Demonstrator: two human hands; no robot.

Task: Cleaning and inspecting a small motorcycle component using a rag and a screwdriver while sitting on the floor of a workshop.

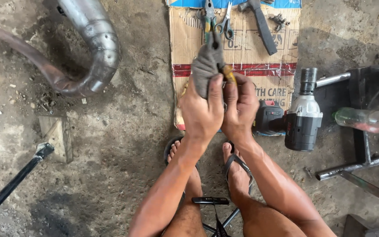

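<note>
My left hand (202, 110) pinches a grey rag (206, 66) that is wrapped around the upper end of a tool. My right hand (241, 105) grips that tool's yellow handle (230, 74); it looks like a screwdriver, with its shaft hidden inside the rag. Both hands are held together over a flattened cardboard sheet (246, 48) on the concrete floor. My feet in sandals are just below the hands.
On the cardboard lie pliers (208, 17), scissors (227, 22) and a dark wrench (263, 27). A cordless impact wrench (301, 118) lies to the right, beside a metal frame (360, 131) and a bottle (365, 120). A curved exhaust pipe (93, 48) lies at the upper left.
</note>
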